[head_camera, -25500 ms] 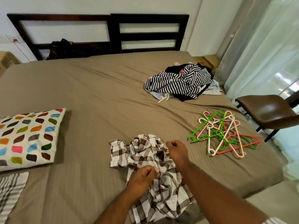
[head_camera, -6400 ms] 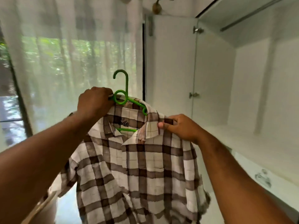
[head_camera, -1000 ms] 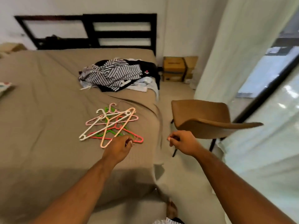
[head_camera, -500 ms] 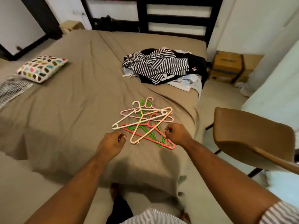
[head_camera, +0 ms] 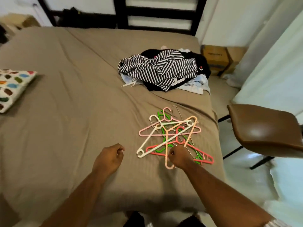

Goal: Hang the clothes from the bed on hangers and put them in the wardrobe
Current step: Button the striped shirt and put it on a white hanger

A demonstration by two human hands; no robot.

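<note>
One bed (head_camera: 82,112), one pillow (head_camera: 13,87), one chair (head_camera: 265,126), one clothes heap (head_camera: 160,69), hangers (head_camera: 173,134) too tangled to count.

We are looking down on a brown-sheeted bed (head_camera: 65,112), its dark headboard (head_camera: 157,13) standing against a white wall (head_camera: 229,18). A brown chair (head_camera: 265,128) is sitting beside it, cardboard boxes (head_camera: 218,58) farther back, by a pale curtain (head_camera: 275,68).
</note>
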